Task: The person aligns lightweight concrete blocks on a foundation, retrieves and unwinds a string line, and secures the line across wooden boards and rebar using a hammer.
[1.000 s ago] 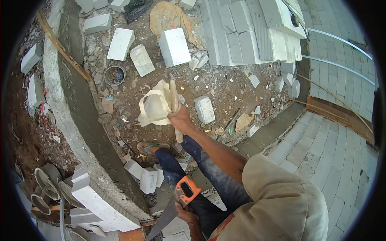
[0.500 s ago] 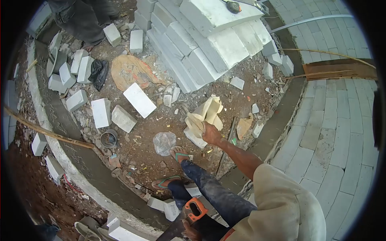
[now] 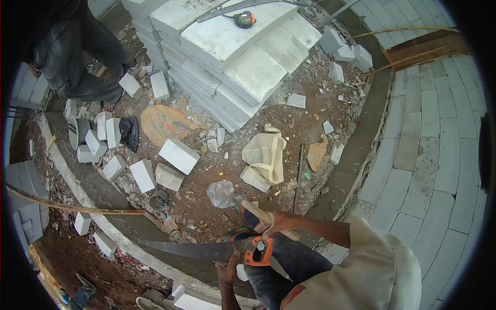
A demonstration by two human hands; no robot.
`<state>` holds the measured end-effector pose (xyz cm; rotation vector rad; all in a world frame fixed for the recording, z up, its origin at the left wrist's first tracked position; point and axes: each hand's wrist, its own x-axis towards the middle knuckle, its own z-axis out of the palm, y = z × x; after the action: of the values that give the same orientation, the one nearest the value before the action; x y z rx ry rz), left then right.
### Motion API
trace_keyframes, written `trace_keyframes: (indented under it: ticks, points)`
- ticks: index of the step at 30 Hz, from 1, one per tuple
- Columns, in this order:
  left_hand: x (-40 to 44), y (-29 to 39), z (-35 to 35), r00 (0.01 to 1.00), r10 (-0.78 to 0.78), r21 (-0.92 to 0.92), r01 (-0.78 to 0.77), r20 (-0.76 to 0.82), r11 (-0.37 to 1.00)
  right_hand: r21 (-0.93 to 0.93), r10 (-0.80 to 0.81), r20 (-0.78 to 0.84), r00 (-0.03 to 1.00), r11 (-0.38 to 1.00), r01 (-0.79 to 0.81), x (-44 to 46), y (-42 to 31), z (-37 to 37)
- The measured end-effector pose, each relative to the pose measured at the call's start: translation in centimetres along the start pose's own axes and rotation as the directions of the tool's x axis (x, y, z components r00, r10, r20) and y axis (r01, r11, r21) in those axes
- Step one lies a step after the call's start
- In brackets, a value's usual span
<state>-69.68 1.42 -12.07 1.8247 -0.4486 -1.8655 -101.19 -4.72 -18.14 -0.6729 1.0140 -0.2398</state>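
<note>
My left hand is closed around a handsaw near where its blade meets the handle. The handsaw has an orange-and-black grip, and its grey blade reaches left across the low wall. Just above the grip, my right hand is wrapped round a wooden-handled tool; its far end is blurred, so I cannot make out its kind. Beyond my hands, a cream cloth bag slumps on the dirt, partly over a white block.
A stack of white blocks carries a tape measure and another saw. Loose blocks, a small metal can and a plastic bag lie on the rubble. Another person's legs are at upper left.
My right hand has left the cloth bag and come back toward my body with the wooden-handled tool. The handsaw has been raised and now lies crosswise before me.
</note>
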Motion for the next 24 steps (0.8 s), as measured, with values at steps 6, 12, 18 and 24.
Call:
trace_keyframes:
  ticks: [6,12,18,24]
  points:
    - [1.4,2.6,1.0,0.977,-0.13,0.167,0.102,0.167,0.981,0.243,0.238,-0.068,0.969,0.946,-0.215,-7.7,-1.4,5.1]
    - [3.4,-5.4,0.9,0.911,-0.307,0.07,0.299,0.277,0.952,0.607,0.382,-0.4,0.833,0.792,-0.072,-8.3,6.1,4.9]
    - [-0.5,-14.6,-1.0,0.861,-0.439,-0.177,0.488,0.256,0.855,0.632,0.404,-0.723,0.56,0.715,0.299,-2.3,13.5,-1.4]
    - [-8.1,-13.6,-5.1,0.98,-0.15,-0.042,0.157,0.133,0.987,0.691,0.383,-0.618,0.686,0.681,0.242,0.3,17.9,-10.6]
